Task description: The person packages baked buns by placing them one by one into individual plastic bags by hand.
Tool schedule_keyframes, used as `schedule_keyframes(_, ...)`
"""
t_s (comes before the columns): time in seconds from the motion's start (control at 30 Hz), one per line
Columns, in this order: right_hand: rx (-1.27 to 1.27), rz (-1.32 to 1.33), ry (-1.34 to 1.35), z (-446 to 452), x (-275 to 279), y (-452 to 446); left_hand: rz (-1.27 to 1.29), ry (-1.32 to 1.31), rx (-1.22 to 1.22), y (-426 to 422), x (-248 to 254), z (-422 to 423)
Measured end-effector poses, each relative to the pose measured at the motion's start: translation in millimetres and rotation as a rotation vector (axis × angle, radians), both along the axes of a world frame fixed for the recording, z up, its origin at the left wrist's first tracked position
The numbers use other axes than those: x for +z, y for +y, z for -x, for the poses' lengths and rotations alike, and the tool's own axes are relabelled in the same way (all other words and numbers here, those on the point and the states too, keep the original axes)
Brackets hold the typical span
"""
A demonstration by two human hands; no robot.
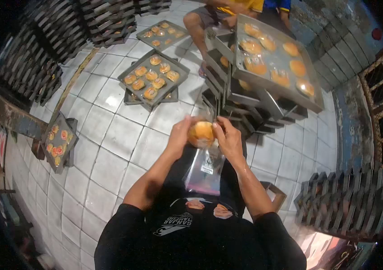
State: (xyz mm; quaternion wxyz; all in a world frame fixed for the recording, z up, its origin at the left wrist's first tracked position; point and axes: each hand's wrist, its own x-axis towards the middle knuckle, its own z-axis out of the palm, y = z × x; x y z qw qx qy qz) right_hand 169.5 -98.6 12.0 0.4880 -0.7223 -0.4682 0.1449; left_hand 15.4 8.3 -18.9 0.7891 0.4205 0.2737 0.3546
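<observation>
A round golden bun [202, 131] is held up between my two hands, inside what looks like a clear plastic bag. My left hand [182, 131] is closed on its left side, with the fingertips partly blurred. On the other side, my right hand [228, 137] pinches near the upper right of the bun. Below them, flat printed plastic bags [204, 173] lie on my lap. In front and to the right, a tray of buns [315, 100] tops a stack of metal trays; some of its buns look wrapped.
More bun trays [180, 83] lie on the tiled floor [106, 130] ahead. Another small stack [49, 155] stands at the left. Tall piles of trays [34, 54] line the far left, and another pile [344, 202] is at the right. A person's leg [196, 33] shows behind the stack.
</observation>
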Motion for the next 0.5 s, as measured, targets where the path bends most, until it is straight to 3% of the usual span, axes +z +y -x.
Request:
schedule_keyframes(0.03,0.015,-0.014,-0.012,-0.3,1.8,4.5,-0.179,0.113,-0.003,-1.3,4.9,-4.2)
schedule_keyframes(0.07,0.035,-0.041,-0.092,0.2,3.1,6.6,-0.283,0.144,0.188,-5.7,9.0,-11.4)
schedule_keyframes(0.17,0.084,-0.091,-0.258,2.8,11.9,9.4,-0.297,0.102,0.213,0.6,-9.7,-14.2)
schedule_keyframes(0.23,0.05,-0.069,-0.317,8.9,28.3,9.3,-0.231,0.063,0.263,2.5,13.3,-16.2)
schedule_keyframes(0.3,0.064,-0.07,-0.077,-5.7,32.2,20.5,-0.418,0.468,0.353,14.5,19.1,-11.4)
schedule_keyframes(0.33,0.036,0.057,0.2,-22.5,27.8,30.6,-0.352,0.336,0.442,27.2,-3.3,-18.4)
schedule_keyframes(0.37,0.006,0.179,0.476,-35.0,20.8,31.5,-0.436,0.414,0.464,30.5,10.4,-9.9)
schedule_keyframes(0.43,0.072,0.186,0.638,-38.0,8.6,10.9,-0.85,0.485,0.56,25.1,0.1,3.2)
schedule_keyframes(0.47,0.153,0.189,0.788,-35.1,2.1,0.5,-0.84,0.494,0.555,16.0,-9.5,12.9)
schedule_keyframes(0.5,0.172,0.223,0.762,-27.3,-12.5,-15.7,-0.621,0.471,0.421,0.5,-23.9,25.6)
